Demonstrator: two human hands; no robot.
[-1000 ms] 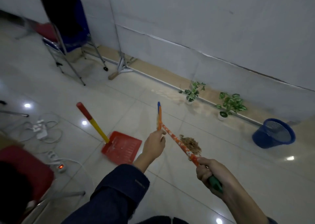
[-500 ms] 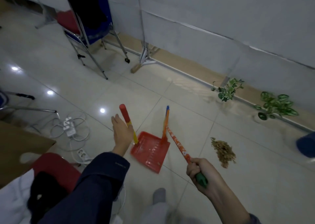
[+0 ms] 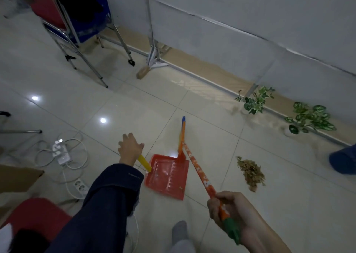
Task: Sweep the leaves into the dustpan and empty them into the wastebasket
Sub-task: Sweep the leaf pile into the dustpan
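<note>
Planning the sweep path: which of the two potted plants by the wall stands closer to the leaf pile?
The variegated, pale-edged plant, the left one of the two. It stands almost straight beyond the leaf pile, while the darker, broad-leaved plant sits farther right, toward the blue wastebasket.

The red dustpan (image 3: 167, 175) lies flat on the floor, its yellow handle in the left grip (image 3: 130, 149). The orange broom (image 3: 196, 168), held by the right grip (image 3: 229, 212), slants past it. Brown leaves (image 3: 250, 172) are piled right of the broom, a blue wastebasket (image 3: 344, 162) beyond.

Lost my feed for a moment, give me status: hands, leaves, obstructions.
Left hand gripping dustpan handle, right hand gripping broom. Leaf pile unswept, right of dustpan. Nothing between them.
</note>
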